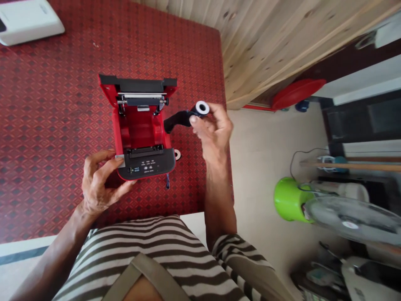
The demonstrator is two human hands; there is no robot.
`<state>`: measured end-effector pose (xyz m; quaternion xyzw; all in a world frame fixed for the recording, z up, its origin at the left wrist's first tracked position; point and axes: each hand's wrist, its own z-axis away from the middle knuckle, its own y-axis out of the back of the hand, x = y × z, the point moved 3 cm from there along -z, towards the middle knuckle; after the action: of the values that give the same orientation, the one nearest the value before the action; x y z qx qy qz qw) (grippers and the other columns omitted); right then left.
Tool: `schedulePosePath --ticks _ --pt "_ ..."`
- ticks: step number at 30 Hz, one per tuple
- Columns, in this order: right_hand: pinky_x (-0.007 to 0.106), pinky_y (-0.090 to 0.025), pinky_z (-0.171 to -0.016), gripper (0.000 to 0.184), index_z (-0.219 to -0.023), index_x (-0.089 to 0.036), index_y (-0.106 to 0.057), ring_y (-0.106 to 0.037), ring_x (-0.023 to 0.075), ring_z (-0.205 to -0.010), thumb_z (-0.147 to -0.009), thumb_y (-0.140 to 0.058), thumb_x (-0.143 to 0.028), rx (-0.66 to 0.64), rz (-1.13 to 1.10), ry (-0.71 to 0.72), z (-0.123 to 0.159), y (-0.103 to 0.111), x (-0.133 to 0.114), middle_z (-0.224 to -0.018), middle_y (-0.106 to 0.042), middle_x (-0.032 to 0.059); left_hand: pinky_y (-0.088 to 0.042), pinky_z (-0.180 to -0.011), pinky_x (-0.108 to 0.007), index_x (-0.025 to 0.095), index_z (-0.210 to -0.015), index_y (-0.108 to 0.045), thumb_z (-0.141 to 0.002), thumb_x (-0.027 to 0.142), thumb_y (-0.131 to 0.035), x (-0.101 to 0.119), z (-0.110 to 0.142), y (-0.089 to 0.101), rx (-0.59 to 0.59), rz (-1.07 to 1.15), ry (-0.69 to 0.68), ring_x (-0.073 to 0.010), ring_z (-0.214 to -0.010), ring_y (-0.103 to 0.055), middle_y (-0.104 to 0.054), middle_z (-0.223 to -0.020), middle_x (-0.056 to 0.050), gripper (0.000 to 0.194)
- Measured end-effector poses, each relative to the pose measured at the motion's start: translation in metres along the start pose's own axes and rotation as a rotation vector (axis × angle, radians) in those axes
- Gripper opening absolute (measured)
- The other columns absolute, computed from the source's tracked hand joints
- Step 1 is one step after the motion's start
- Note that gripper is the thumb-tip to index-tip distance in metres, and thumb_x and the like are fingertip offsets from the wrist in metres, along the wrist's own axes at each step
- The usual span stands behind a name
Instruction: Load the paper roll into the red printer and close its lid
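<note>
red open printer (139, 125), black roll (194, 110) beside

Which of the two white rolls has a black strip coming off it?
The roll in the right hand, with the strip trailing; the other roll lies beside the red printer.

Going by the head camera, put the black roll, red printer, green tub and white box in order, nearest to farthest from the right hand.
1. Black roll: held in the right hand.
2. Red printer: on the table, left of the hand.
3. Green tub: on the floor, to the right.
4. White box: far corner of the table.
</note>
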<state>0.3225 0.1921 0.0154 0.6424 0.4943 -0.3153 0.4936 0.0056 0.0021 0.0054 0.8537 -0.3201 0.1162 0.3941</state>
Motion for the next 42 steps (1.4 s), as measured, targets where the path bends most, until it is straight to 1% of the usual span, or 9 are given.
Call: schedulePosePath --ticks 4,9,15,20,23,27,31,35,42 --pt "0.041 -0.068 -0.084 0.067 -0.128 -0.033 -0.077 -0.077 0.0222 -0.089 -0.1 -0.089 -0.093 -0.024 0.008 -0.152 0.006 -0.014 0.045 -0.109 -0.084 0.0006 -0.077 -0.101 -0.046 0.029 -0.174 -0.069 -0.119 0.062 -0.093 -0.004 0.0 0.0 0.002 -0.032 -0.074 -0.0293 -0.121 -0.085 -0.083 -0.142 -0.013 0.068" --pt "0.04 -0.065 -0.075 0.064 -0.124 -0.034 -0.076 -0.076 0.0225 -0.08 -0.097 -0.091 -0.09 -0.073 0.005 -0.241 0.01 -0.028 0.054 -0.106 -0.087 -0.0001 -0.075 -0.101 -0.045 0.024 -0.175 -0.069 -0.119 0.062 -0.092 -0.006 -0.001 -0.001 0.005 -0.047 -0.101 -0.0296 -0.121 -0.085 -0.083 -0.142 -0.016 0.071" --pt "0.044 -0.073 -0.08 0.069 -0.154 -0.035 -0.073 -0.079 0.0215 -0.085 -0.096 -0.104 -0.053 -0.087 0.048 -0.273 0.024 -0.007 0.049 -0.149 -0.091 0.0092 -0.074 -0.1 -0.044 0.027 -0.17 -0.071 -0.117 0.06 -0.097 -0.004 -0.003 -0.001 -0.003 -0.027 -0.071 -0.0292 -0.121 -0.085 -0.083 -0.142 -0.014 0.068" --pt "0.037 -0.068 -0.08 0.023 -0.126 -0.031 -0.084 -0.082 0.0215 -0.089 -0.104 -0.088 -0.035 -0.139 0.082 -0.284 0.066 0.025 0.02 -0.11 -0.09 0.0025 -0.075 -0.104 -0.049 0.034 -0.17 -0.073 -0.114 0.054 -0.1 -0.003 0.004 0.0 0.01 0.034 0.018 -0.0313 -0.124 -0.085 -0.083 -0.146 -0.013 0.066" --pt "0.037 -0.069 -0.082 0.038 -0.134 -0.03 -0.088 -0.083 0.0219 -0.093 -0.097 -0.096 -0.031 -0.317 0.051 -0.247 0.089 0.016 0.003 -0.119 -0.092 0.0036 -0.076 -0.106 -0.054 0.039 -0.173 -0.072 -0.113 0.05 -0.1 -0.004 0.007 0.001 -0.031 0.031 0.059 -0.0343 -0.128 -0.085 -0.082 -0.149 -0.013 0.067" --pt "0.045 -0.073 -0.099 0.031 -0.13 -0.029 -0.09 -0.088 0.027 -0.11 -0.099 -0.09 -0.023 -0.281 0.071 -0.163 0.099 -0.007 -0.004 -0.128 -0.095 0.0067 -0.077 -0.102 -0.055 0.039 -0.177 -0.069 -0.114 0.053 -0.098 -0.005 0.007 0.003 -0.048 -0.013 0.034 -0.0358 -0.127 -0.086 -0.082 -0.148 -0.013 0.07" --pt "0.049 -0.072 -0.108 0.026 -0.125 -0.031 -0.089 -0.09 0.0286 -0.115 -0.099 -0.086 -0.025 -0.216 0.003 -0.174 0.091 -0.003 -0.012 -0.124 -0.097 0.0043 -0.077 -0.101 -0.054 0.037 -0.184 -0.064 -0.116 0.049 -0.098 -0.004 0.005 0.003 -0.064 -0.021 0.0 -0.0356 -0.127 -0.085 -0.083 -0.146 -0.014 0.077" --pt "0.047 -0.073 -0.109 0.033 -0.137 -0.033 -0.088 -0.09 0.0269 -0.118 -0.104 -0.085 -0.025 -0.276 -0.046 -0.15 0.07 0.018 -0.049 -0.133 -0.096 0.0023 -0.077 -0.101 -0.053 0.041 -0.186 -0.063 -0.116 0.051 -0.098 -0.003 0.005 0.001 -0.036 0.004 0.002 -0.0347 -0.124 -0.085 -0.083 -0.145 -0.012 0.08" --pt "0.057 -0.074 -0.128 0.037 -0.153 -0.03 -0.085 -0.088 0.0342 -0.136 -0.117 -0.082 -0.02 -0.472 0.172 0.28 0.023 0.001 -0.118 -0.148 -0.093 0.0083 -0.077 -0.105 -0.048 0.032 -0.188 -0.064 -0.116 0.055 -0.099 -0.001 0.003 -0.002 -0.011 0.031 -0.03 -0.0337 -0.127 -0.085 -0.083 -0.147 -0.016 0.083"
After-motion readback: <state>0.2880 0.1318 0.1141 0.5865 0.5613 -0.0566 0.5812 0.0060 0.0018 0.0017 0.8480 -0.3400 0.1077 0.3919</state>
